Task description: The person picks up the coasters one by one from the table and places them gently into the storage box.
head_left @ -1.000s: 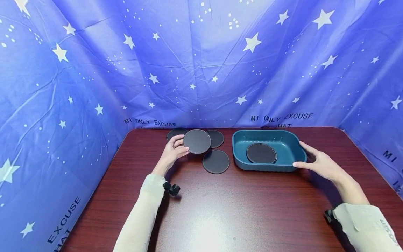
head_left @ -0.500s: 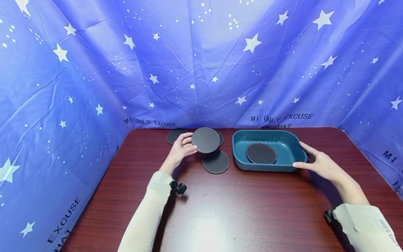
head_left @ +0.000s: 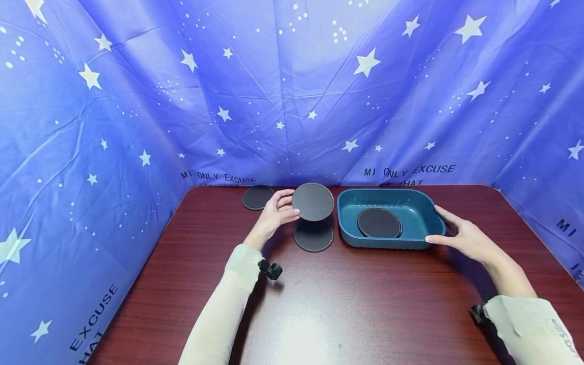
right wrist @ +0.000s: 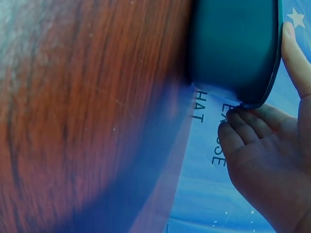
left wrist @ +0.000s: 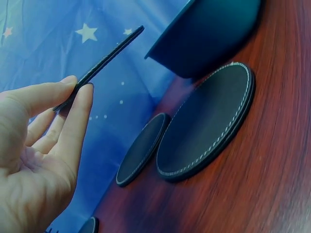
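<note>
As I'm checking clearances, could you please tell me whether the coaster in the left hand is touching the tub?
Apart. The left wrist view shows it: blue curtain is plainly visible between the held coaster and the tub.

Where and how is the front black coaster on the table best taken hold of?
Probably by the near-left rim of the front coaster, with a pinch grip, coming low from that side. It lies flat, so the edge seems easiest; a second coaster sits close behind, and the teal tub stands to its right.
</note>
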Demonstrator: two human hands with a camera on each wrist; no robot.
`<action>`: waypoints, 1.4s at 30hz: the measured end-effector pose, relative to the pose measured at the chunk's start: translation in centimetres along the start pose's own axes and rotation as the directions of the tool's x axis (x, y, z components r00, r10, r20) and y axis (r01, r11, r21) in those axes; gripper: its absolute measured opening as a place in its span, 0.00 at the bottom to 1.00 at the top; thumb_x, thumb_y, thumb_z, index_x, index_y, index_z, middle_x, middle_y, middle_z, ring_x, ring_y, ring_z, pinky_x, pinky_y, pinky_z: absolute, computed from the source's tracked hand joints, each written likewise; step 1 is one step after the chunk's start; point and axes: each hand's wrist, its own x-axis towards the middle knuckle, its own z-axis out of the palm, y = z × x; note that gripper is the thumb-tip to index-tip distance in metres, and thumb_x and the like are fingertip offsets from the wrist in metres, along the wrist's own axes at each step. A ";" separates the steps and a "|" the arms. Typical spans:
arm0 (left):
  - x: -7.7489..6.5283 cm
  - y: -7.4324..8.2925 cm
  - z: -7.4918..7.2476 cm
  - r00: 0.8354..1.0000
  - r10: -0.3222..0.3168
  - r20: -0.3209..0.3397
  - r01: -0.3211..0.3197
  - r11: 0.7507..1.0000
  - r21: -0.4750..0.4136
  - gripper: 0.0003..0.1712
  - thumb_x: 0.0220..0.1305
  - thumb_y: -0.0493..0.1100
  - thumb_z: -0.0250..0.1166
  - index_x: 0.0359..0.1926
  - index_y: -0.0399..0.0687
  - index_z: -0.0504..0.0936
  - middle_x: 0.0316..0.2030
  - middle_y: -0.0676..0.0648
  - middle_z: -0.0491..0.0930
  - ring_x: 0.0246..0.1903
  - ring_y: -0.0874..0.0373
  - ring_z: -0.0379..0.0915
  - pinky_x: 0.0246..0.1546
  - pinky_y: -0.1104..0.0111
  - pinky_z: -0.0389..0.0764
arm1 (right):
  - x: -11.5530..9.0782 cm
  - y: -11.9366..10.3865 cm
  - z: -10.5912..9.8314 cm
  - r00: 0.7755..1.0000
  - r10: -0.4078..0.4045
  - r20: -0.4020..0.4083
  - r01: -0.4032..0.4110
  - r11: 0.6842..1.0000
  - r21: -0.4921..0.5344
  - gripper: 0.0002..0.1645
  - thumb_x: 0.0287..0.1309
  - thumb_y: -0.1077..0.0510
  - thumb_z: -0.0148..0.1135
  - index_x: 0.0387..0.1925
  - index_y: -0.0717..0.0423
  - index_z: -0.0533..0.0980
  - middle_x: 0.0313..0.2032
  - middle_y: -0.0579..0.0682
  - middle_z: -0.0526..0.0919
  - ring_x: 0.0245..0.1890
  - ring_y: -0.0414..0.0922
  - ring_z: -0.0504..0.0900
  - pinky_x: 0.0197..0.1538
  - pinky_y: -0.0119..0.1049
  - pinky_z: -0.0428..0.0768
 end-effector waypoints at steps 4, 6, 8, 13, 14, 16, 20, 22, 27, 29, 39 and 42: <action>0.3 0.1 1.0 1.000 0.000 0.019 0.000 1.000 0.002 0.37 0.60 0.21 0.61 0.69 0.38 0.62 0.53 0.43 0.77 0.36 0.65 0.82 0.40 0.69 0.88 | 0.0 0.0 -0.1 1.000 -0.002 -0.004 0.002 1.000 0.002 0.59 0.60 0.45 0.69 0.79 0.56 0.43 0.71 0.76 0.58 0.66 0.69 0.63 0.62 0.62 0.67; 0.5 0.1 1.5 1.000 0.001 0.030 -0.002 1.000 0.008 0.37 0.60 0.21 0.61 0.69 0.38 0.63 0.54 0.42 0.77 0.37 0.64 0.82 0.41 0.69 0.88 | -0.1 0.0 -0.1 1.000 -0.004 -0.006 0.004 1.000 0.004 0.59 0.60 0.45 0.69 0.79 0.57 0.43 0.71 0.76 0.57 0.65 0.69 0.62 0.62 0.65 0.65; 0.6 0.1 2.0 0.999 0.000 0.040 0.000 1.000 0.006 0.36 0.60 0.21 0.61 0.68 0.39 0.63 0.54 0.42 0.77 0.37 0.64 0.82 0.41 0.69 0.88 | -0.1 0.0 -0.2 1.000 -0.004 -0.008 0.004 1.000 0.004 0.59 0.60 0.45 0.69 0.79 0.57 0.44 0.71 0.76 0.58 0.66 0.69 0.62 0.64 0.57 0.68; 1.2 -0.1 3.3 0.997 -0.002 0.073 0.002 1.000 -0.008 0.35 0.60 0.21 0.61 0.68 0.39 0.64 0.53 0.43 0.77 0.37 0.64 0.82 0.41 0.68 0.88 | -0.4 0.0 -0.2 1.000 -0.008 -0.011 0.008 1.000 0.012 0.59 0.60 0.45 0.69 0.79 0.56 0.45 0.72 0.74 0.57 0.66 0.68 0.61 0.57 0.20 0.67; 1.2 -0.1 3.5 0.997 -0.003 0.081 0.004 1.000 -0.010 0.36 0.60 0.21 0.61 0.68 0.39 0.64 0.53 0.43 0.77 0.37 0.64 0.82 0.41 0.68 0.88 | -0.4 0.0 -0.2 1.000 -0.011 -0.013 0.012 1.000 0.014 0.58 0.60 0.45 0.69 0.79 0.56 0.45 0.72 0.74 0.57 0.66 0.68 0.61 0.53 0.13 0.64; 1.4 -0.2 4.1 0.996 -0.003 0.091 0.004 1.000 -0.013 0.36 0.60 0.21 0.61 0.68 0.39 0.64 0.54 0.42 0.77 0.37 0.64 0.82 0.41 0.68 0.88 | -0.4 0.0 -0.1 1.000 -0.010 -0.010 0.010 1.000 0.014 0.59 0.60 0.46 0.69 0.79 0.57 0.44 0.72 0.74 0.56 0.67 0.69 0.61 0.58 0.17 0.66; 1.7 -0.2 5.0 0.994 -0.008 0.109 0.009 1.000 -0.008 0.37 0.59 0.20 0.61 0.68 0.39 0.64 0.56 0.39 0.76 0.37 0.64 0.81 0.42 0.66 0.88 | -0.4 -0.1 -0.1 1.000 -0.001 -0.003 0.001 1.000 0.011 0.59 0.60 0.45 0.69 0.79 0.57 0.44 0.72 0.75 0.56 0.67 0.69 0.61 0.66 0.37 0.70; 1.9 -0.2 5.4 0.993 -0.011 0.118 0.011 1.000 -0.003 0.37 0.59 0.20 0.61 0.68 0.39 0.63 0.56 0.39 0.76 0.37 0.64 0.81 0.43 0.65 0.88 | -0.4 -0.2 0.0 1.000 0.005 -0.002 -0.005 1.000 0.005 0.59 0.60 0.45 0.68 0.79 0.57 0.44 0.72 0.75 0.56 0.67 0.68 0.61 0.64 0.45 0.71; 2.3 -0.2 6.3 0.990 -0.026 0.142 0.026 1.000 0.005 0.37 0.59 0.21 0.61 0.69 0.39 0.63 0.59 0.36 0.75 0.38 0.64 0.81 0.45 0.64 0.88 | -0.2 0.0 0.1 1.000 -0.017 -0.001 0.017 1.000 0.024 0.58 0.60 0.48 0.69 0.78 0.58 0.44 0.72 0.75 0.56 0.67 0.69 0.62 0.47 0.08 0.63; 2.4 -0.3 6.6 0.989 -0.033 0.147 0.032 0.999 0.006 0.38 0.60 0.20 0.61 0.69 0.40 0.63 0.60 0.35 0.74 0.39 0.64 0.80 0.45 0.63 0.88 | -0.1 0.1 0.2 1.000 -0.022 0.000 0.022 0.999 0.031 0.58 0.60 0.48 0.69 0.78 0.59 0.44 0.72 0.75 0.56 0.67 0.70 0.61 0.44 0.04 0.58; 3.3 -0.5 8.3 0.982 -0.044 0.182 0.037 0.998 0.041 0.37 0.60 0.21 0.62 0.69 0.39 0.63 0.62 0.32 0.73 0.38 0.64 0.79 0.47 0.60 0.87 | 0.0 0.1 0.1 1.000 -0.027 -0.001 0.027 0.999 0.033 0.58 0.60 0.49 0.69 0.78 0.59 0.45 0.72 0.75 0.56 0.67 0.70 0.62 0.44 0.04 0.59; 3.5 -0.5 8.9 0.980 -0.055 0.189 0.045 0.997 0.057 0.37 0.60 0.21 0.62 0.69 0.38 0.63 0.63 0.32 0.72 0.36 0.64 0.80 0.46 0.61 0.88 | 0.0 0.0 0.1 1.000 -0.025 -0.001 0.025 0.999 0.029 0.58 0.60 0.49 0.69 0.78 0.59 0.45 0.72 0.75 0.57 0.67 0.70 0.62 0.44 0.04 0.58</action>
